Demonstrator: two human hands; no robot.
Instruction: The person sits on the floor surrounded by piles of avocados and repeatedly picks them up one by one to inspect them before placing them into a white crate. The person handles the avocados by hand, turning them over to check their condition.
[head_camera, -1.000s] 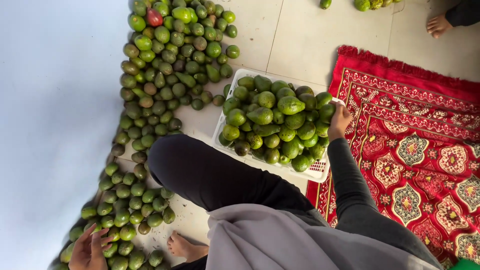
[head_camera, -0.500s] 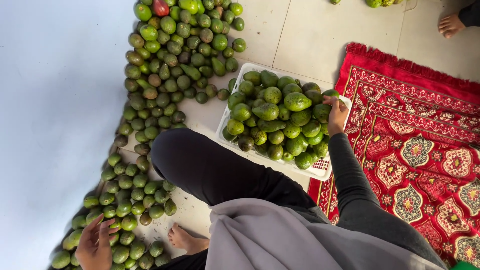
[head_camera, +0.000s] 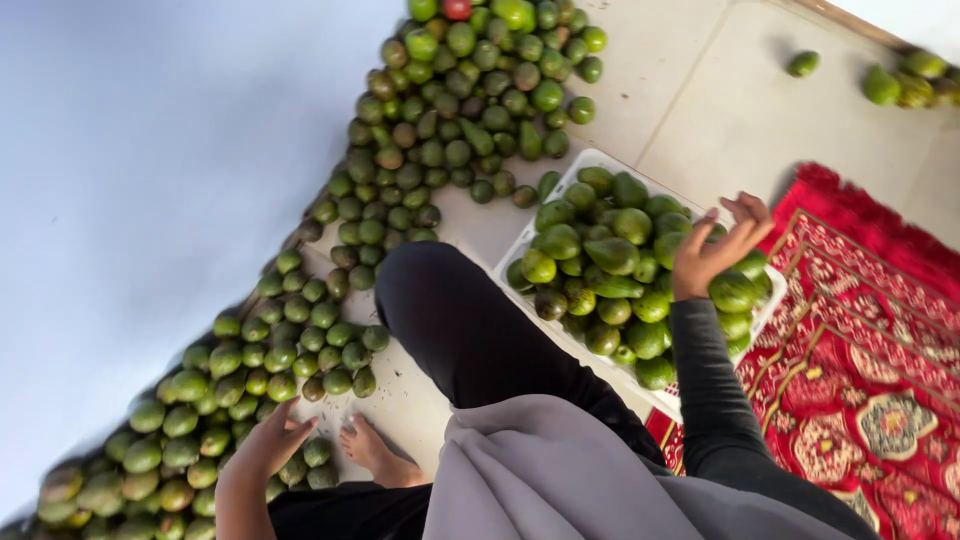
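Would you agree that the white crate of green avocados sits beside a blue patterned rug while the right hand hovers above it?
Not quite: the rug is red, not blue, as the head view shows. The white crate of avocados does sit beside it, with the right hand above.

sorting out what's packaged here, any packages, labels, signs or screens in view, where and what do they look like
No labels, signs or screens.
white crate: floor, beside the red rug, rectangular, heaped with green avocados; right hand over it.
left hand on the loose floor pile.
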